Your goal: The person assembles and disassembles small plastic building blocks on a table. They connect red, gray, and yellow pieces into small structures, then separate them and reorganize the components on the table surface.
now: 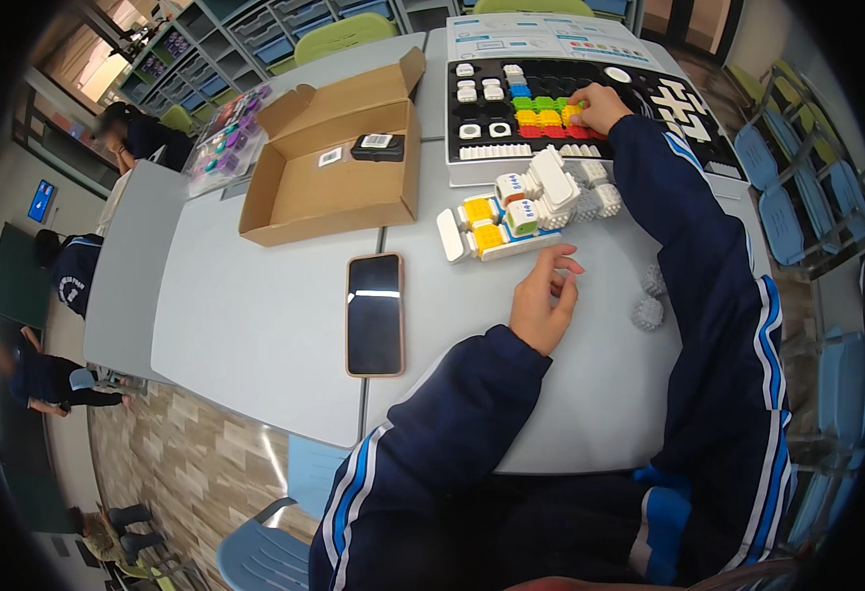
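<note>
My right hand [602,106] reaches into the black tray [590,81] of a building-block kit, its fingers pinched on a yellow block [571,113]. Around it sit rows of green blocks [539,103] and red blocks [541,132]. My left hand [544,301] hovers over the table, its fingers loosely bent and apart, holding nothing. Just beyond it stands an assembled block model [521,219] of white, yellow and grey pieces. Two grey knobbly pieces [648,313] lie by my right forearm, one partly hidden by the sleeve.
Left of the model is an open cardboard box [334,187] with a black item [378,148] inside. A phone [374,315] lies on the table [255,325] near its seam. A clear case with purple parts [225,148] is farther left. Blue chairs [782,212] stand at right; several people are at left.
</note>
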{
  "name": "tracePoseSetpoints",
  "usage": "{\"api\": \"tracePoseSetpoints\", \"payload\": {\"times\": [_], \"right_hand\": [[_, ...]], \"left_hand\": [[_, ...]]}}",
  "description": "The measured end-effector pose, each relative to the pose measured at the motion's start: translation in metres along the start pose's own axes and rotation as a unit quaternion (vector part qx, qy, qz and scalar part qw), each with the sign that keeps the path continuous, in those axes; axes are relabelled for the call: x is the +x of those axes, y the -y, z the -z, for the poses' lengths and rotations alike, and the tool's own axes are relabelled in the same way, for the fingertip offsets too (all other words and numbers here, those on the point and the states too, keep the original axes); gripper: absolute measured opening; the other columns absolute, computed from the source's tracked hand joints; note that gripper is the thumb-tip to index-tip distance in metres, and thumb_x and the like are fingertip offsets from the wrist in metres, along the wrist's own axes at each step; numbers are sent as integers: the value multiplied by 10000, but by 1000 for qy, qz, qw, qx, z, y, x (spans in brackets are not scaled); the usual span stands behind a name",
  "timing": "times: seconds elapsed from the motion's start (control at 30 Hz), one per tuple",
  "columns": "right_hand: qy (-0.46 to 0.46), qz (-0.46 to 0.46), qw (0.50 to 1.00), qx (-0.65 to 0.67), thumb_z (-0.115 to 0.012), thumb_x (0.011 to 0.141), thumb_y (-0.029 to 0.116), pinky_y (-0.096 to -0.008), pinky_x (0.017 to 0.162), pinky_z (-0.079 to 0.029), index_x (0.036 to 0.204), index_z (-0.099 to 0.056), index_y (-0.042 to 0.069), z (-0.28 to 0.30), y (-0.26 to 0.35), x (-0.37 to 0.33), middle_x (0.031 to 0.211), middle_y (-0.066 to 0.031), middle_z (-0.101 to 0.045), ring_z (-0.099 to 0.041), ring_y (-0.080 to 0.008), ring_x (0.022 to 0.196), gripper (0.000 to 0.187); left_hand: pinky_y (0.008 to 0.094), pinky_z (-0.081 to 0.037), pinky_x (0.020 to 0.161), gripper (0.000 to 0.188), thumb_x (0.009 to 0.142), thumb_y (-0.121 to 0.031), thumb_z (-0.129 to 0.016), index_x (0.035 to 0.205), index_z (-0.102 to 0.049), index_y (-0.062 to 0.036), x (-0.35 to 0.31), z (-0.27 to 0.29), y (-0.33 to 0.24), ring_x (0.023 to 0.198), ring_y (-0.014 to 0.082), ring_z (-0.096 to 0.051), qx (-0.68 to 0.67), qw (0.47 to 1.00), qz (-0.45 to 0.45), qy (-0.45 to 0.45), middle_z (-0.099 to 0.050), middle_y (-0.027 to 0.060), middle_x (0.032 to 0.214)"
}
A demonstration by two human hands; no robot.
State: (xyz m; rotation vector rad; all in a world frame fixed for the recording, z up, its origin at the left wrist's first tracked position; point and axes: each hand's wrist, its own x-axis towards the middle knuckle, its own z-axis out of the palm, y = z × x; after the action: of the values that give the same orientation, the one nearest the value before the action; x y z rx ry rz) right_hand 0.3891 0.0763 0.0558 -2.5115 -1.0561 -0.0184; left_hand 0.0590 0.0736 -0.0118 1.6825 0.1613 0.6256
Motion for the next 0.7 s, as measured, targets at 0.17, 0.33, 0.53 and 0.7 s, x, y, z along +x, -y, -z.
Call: {"api": "tracePoseSetpoints", "payload": {"times": [0.17, 0.33, 0.53, 0.7], "right_hand": [[-19, -7, 1000, 1, -829, 662, 152, -400, 973, -483, 1028, -739, 105, -3, -9, 6, 1131, -182, -650, -619, -357, 1090, 380], [-9, -48, 999, 20, -832, 657, 108, -409, 978, -484, 1029, -734, 106, -5, 4, 1, 1159, -182, -638, -613, -360, 1102, 385], [-7, -79, 997, 21, -832, 655, 94, -402, 981, -485, 1022, -731, 80, 0, 12, -2, 1176, -191, -634, -624, -358, 1096, 381], [-15, -84, 995, 55, -805, 690, 127, -395, 981, -480, 947, -750, 80, 1, 4, 4, 1152, -199, -642, -632, -363, 1079, 267]], "left_hand": [[253, -496, 660, 339, 883, 43, -536, 1215, -514, -24, 0, 0, -2, 686, 118, -623, 1, 1000, -9, 1, -665, 67, 976], [266, -498, 660, 329, 886, 42, -526, 1208, -514, -23, -4, 3, -2, 688, 132, -609, 0, 1000, 3, 13, -657, 71, 985], [276, -500, 665, 318, 893, 30, -520, 1207, -520, -20, -4, 4, -1, 681, 150, -602, -6, 1000, 4, 19, -653, 85, 988], [275, -502, 667, 307, 892, 30, -520, 1195, -527, -23, -1, 0, -2, 690, 148, -607, 0, 1000, 9, 26, -654, 86, 983]]}}
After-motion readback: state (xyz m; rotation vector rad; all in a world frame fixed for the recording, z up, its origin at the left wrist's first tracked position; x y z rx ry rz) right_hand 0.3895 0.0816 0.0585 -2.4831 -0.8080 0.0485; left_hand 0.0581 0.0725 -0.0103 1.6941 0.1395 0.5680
